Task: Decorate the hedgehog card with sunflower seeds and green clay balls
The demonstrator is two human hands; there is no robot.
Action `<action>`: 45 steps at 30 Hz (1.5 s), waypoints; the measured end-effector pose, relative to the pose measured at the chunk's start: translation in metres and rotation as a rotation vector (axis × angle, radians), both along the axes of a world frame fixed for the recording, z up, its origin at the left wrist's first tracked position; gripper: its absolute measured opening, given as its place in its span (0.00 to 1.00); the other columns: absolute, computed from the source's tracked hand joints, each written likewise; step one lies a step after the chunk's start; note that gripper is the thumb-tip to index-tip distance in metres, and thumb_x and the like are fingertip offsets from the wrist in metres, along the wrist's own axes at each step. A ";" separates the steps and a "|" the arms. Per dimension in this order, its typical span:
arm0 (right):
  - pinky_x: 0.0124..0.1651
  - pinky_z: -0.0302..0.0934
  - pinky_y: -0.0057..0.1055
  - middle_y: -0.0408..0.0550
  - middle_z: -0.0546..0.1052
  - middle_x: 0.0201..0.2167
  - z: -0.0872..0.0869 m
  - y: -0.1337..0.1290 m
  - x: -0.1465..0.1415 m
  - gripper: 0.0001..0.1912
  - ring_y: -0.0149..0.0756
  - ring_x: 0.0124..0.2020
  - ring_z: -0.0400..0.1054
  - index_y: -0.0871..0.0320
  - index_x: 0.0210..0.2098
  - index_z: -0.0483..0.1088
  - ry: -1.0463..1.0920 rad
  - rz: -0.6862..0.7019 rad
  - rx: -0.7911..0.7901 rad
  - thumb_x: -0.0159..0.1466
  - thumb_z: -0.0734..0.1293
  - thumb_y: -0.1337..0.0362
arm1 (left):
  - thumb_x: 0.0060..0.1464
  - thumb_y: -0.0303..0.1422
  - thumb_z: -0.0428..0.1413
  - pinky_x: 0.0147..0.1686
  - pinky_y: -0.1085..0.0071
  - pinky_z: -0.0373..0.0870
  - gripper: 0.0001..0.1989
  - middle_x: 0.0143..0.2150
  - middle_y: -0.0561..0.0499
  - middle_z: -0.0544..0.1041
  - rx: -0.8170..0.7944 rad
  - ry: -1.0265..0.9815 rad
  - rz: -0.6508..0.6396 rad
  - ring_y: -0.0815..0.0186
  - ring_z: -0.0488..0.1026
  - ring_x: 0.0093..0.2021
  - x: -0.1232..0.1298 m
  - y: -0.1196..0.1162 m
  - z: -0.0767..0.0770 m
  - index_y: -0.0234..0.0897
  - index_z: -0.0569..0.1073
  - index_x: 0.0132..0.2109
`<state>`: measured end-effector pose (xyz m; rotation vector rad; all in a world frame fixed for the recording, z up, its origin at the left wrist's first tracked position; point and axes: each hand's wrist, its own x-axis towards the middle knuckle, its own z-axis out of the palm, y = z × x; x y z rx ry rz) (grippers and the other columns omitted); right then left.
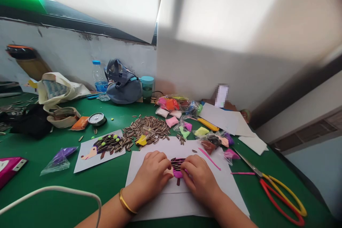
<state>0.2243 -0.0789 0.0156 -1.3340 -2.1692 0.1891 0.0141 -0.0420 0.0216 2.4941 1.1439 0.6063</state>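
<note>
On the white paper (149, 206) lies a small clay hedgehog (177, 174) with a magenta rim, a brown leg and rows of sunflower seeds on its back. My left hand (152, 171), a gold bangle at its wrist, curls its finger and thumb around the peach-coloured left end of the figure. Over the right edge, my right hand (200, 176) is closed, fingertips against the seeds; whatever they pinch is hidden. A loose seed (195, 151) and a pink clay strip (210, 159) rest on the paper, above and right of the figure.
Left of the paper is another seed hedgehog picture (104, 146) with green dots. Behind lie a sunflower seed heap (151, 128) and bagged clay (184, 126). Scissors (275, 188) lie open at right. A white cable (64, 189) crosses the front left; a bag (124, 87) stands behind.
</note>
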 end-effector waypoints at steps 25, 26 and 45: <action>0.37 0.46 0.35 0.46 0.71 0.27 -0.005 0.002 -0.012 0.08 0.36 0.32 0.59 0.57 0.27 0.69 -0.241 -0.024 0.157 0.63 0.65 0.72 | 0.62 0.34 0.55 0.40 0.63 0.56 0.06 0.33 0.52 0.72 0.222 0.105 -0.113 0.63 0.64 0.37 0.001 -0.007 -0.005 0.42 0.75 0.37; 0.37 0.46 0.35 0.46 0.71 0.27 -0.006 0.002 -0.012 0.08 0.36 0.32 0.59 0.57 0.28 0.69 -0.244 -0.025 0.157 0.63 0.65 0.72 | 0.62 0.34 0.55 0.40 0.63 0.56 0.05 0.32 0.52 0.72 0.223 0.107 -0.116 0.63 0.64 0.37 0.002 -0.007 -0.005 0.42 0.75 0.37; 0.39 0.46 0.35 0.45 0.71 0.28 -0.007 0.002 -0.008 0.09 0.36 0.33 0.59 0.57 0.29 0.69 -0.231 -0.022 0.139 0.65 0.64 0.71 | 0.58 0.30 0.54 0.43 0.59 0.60 0.09 0.35 0.48 0.72 0.221 0.100 0.016 0.58 0.64 0.40 -0.003 -0.006 0.004 0.40 0.76 0.45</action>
